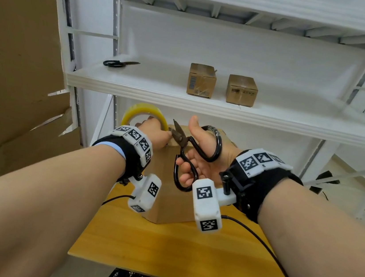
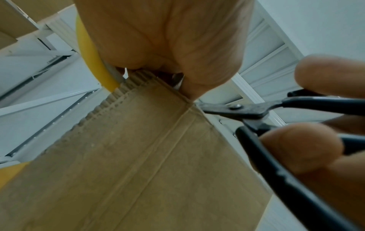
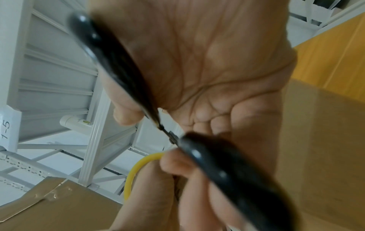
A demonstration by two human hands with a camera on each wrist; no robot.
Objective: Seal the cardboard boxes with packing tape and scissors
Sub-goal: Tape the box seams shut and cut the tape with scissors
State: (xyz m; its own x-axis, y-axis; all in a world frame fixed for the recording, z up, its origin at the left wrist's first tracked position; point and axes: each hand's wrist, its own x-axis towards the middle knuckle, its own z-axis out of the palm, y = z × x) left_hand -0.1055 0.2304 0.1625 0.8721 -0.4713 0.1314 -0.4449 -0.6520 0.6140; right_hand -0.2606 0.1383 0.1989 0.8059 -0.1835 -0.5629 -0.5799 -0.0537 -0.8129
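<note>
A brown cardboard box (image 1: 168,204) stands on the yellow wooden table (image 1: 173,253). My left hand (image 1: 154,132) grips a yellow roll of packing tape (image 1: 144,111) at the box's top far-left corner; the roll (image 2: 88,53) shows beside the box (image 2: 128,164) in the left wrist view. My right hand (image 1: 200,154) holds black scissors (image 1: 185,145) with thumb and fingers through the loops. The blades stand apart, tips pointing left at the left hand. The tape strip itself is not visible. The scissors (image 3: 207,156) and tape roll (image 3: 134,170) appear blurred in the right wrist view.
A white metal shelf (image 1: 205,101) stands behind the table, holding a second pair of black scissors (image 1: 117,63) at the left and two small cardboard boxes (image 1: 201,80) (image 1: 242,90) at the middle. Large flattened cardboard (image 1: 18,70) leans at the left. A black cable (image 1: 262,244) crosses the table.
</note>
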